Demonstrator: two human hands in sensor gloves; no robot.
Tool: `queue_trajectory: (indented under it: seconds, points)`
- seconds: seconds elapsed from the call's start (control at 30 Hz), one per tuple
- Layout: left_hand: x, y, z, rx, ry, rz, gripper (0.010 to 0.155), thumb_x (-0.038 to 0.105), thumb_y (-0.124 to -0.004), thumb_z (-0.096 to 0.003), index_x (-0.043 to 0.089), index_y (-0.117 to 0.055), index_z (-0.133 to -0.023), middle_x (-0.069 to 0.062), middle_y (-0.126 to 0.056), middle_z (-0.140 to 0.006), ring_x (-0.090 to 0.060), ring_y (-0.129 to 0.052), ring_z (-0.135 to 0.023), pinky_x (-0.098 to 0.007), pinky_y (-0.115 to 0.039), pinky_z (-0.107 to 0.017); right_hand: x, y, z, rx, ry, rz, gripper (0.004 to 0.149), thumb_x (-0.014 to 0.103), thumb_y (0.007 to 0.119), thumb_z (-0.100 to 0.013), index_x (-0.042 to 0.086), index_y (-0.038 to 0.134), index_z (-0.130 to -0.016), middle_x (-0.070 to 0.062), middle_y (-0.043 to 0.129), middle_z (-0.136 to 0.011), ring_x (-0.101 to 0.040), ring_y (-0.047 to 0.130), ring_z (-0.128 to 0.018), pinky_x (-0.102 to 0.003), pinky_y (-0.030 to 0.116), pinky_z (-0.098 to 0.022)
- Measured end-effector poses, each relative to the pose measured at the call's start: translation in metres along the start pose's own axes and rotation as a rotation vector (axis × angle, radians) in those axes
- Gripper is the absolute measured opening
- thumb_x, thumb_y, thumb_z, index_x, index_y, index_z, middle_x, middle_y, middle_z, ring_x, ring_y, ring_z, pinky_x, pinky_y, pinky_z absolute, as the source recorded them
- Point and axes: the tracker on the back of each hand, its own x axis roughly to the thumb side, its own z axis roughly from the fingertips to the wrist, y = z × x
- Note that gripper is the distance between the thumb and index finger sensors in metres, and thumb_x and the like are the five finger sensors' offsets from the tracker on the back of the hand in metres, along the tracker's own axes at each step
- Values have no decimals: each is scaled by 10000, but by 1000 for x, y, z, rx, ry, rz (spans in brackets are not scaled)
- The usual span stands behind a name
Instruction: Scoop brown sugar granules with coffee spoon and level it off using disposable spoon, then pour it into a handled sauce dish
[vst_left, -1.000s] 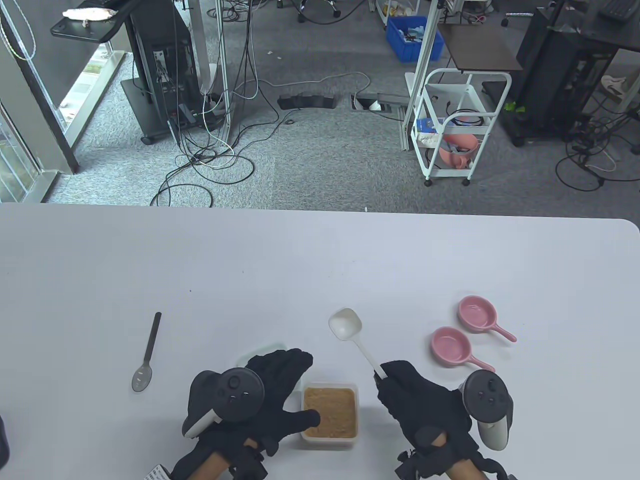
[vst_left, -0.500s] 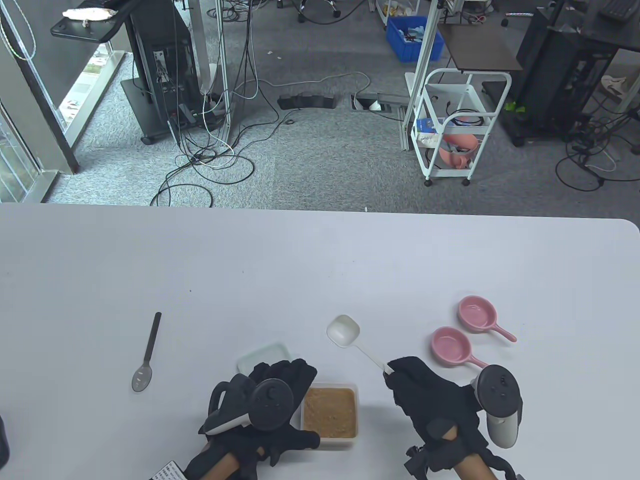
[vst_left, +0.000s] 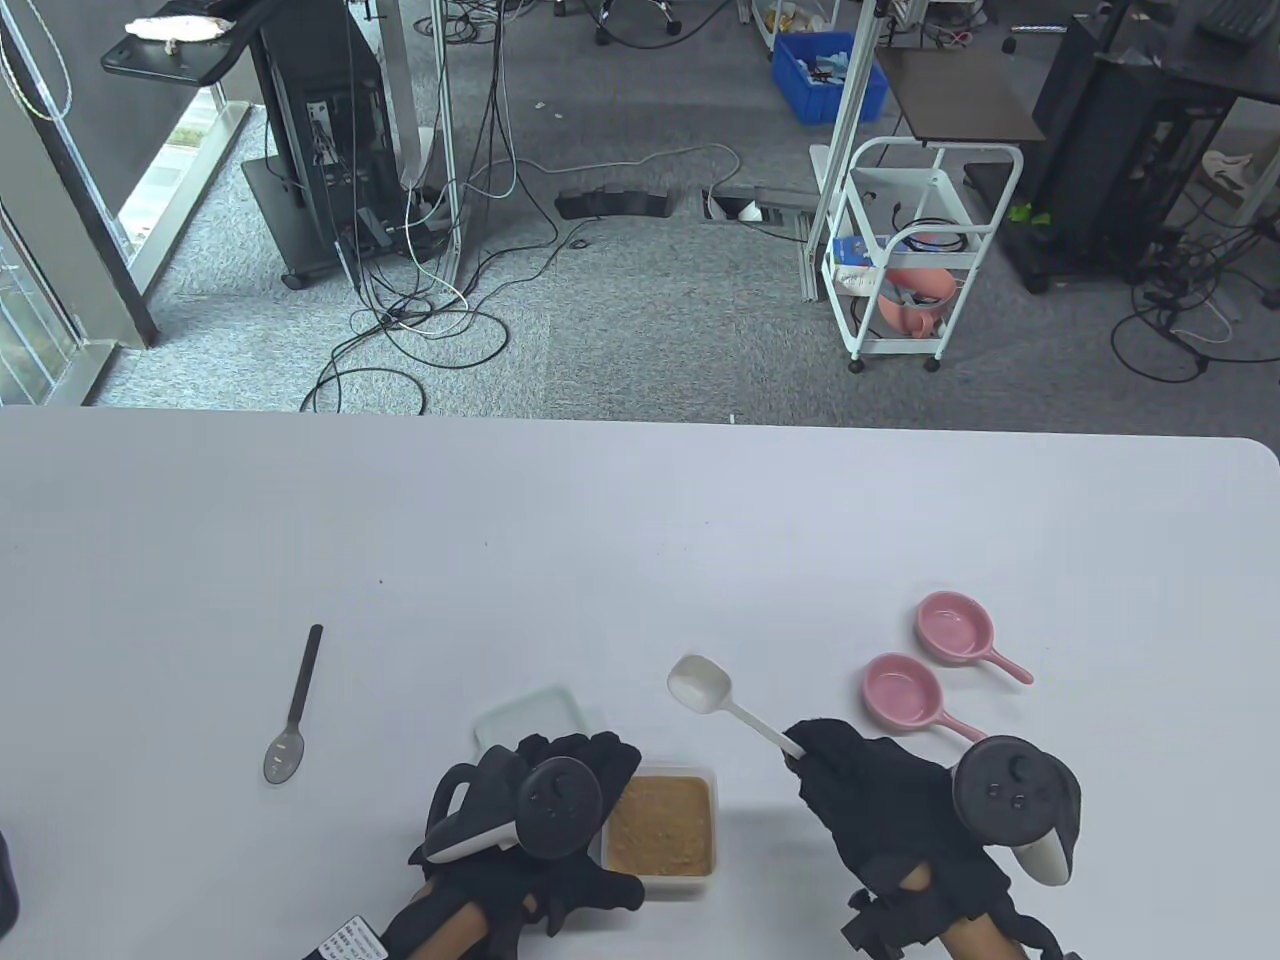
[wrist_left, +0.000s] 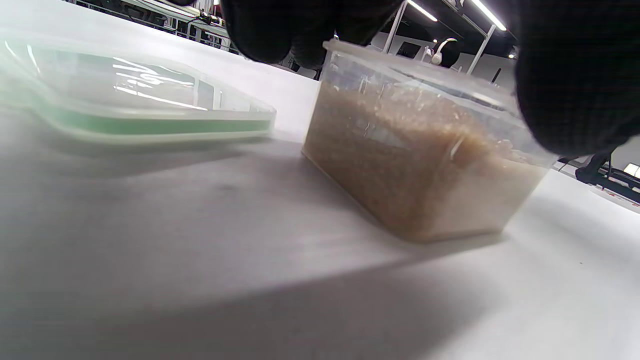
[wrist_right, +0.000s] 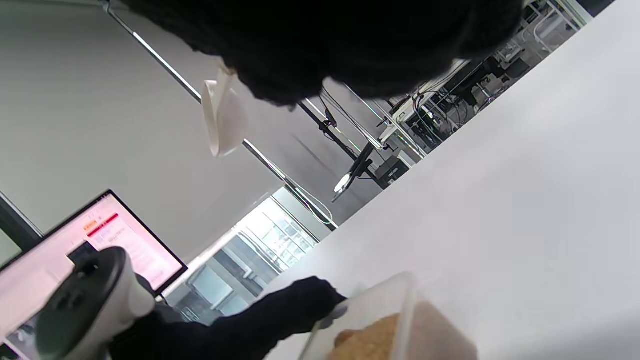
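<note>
We hold the white coffee spoon (vst_left: 700, 684) in the right hand (vst_left: 880, 800); the grip is closed round the end of its handle. The spoon is lifted clear of the table (vst_left: 640, 540), and its bowl appears empty. Its long axis runs from the grip toward 10 o'clock in the table view, so the bowl points away from the sugar.

The left hand (vst_left: 545, 810) steadies the clear container (vst_left: 660, 825) of brown sugar (vst_left: 660, 822). The left wrist view shows its fingers (wrist_left: 280, 25) curled over the far rim and another gloved part against the near corner, so this grip is closed on the container. The container lid (vst_left: 530, 715) lies flat on the table just beyond the left hand.

The relation that governs the next move: the sugar lies at 8 o'clock from the spoon bowl and at 9 o'clock from the right grip, near it. In our judgement, the bowl must swing back and tip down to enter the container from its right side. The right hand is the nearer free hand.

The dark disposable spoon (vst_left: 295, 705) lies well apart at 9 o'clock from the container, its long axis near 12-to-6 o'clock, bowl toward us. The left hand is nearer to it. The 2 pink handled sauce dishes (vst_left: 905, 692) (vst_left: 958, 625) sit at 12 to 1 o'clock from the right hand, handles toward 4 o'clock. Scooping is not yet begun.
</note>
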Motion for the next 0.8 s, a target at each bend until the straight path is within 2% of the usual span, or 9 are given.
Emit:
queue_trajectory:
  seconds: [0.17,0.43,0.63,0.8]
  points:
    - [-1,0,-1,-7,4,18,1113,789,-858,-307,264,-387,-1167,-11,-429,-1231,-335,-532,-1159,-627,-382,-822,10,4,0,9,-21,180,434,376,782,-489,142,859,-846,38,943,-373,-217,891,-194,-539,727,-500]
    - [-2,0,-2,-11,8,32,1113,783,-871,-301,258,-404,-1164,-19,-454,-1223,-326,-549,-1153,-623,-390,-822,27,14,3,93,-56,397,437,369,814,-477,141,895,-841,29,949,-318,-216,883,-153,-535,743,-477]
    - [-2,0,-2,-11,10,34,1107,775,-877,-301,256,-414,-1163,-21,-464,-1221,-325,-558,-1151,-621,-396,-822,44,34,7,151,-104,638,431,366,835,-465,131,924,-816,31,954,-291,-207,882,-124,-525,761,-459]
    - [-2,0,-3,-12,11,34,1107,773,-879,-301,255,-416,-1163,-21,-467,-1221,-325,-562,-1149,-621,-397,-821,60,53,13,150,-172,845,431,367,847,-457,130,938,-805,33,960,-279,-202,883,-111,-519,768,-452]
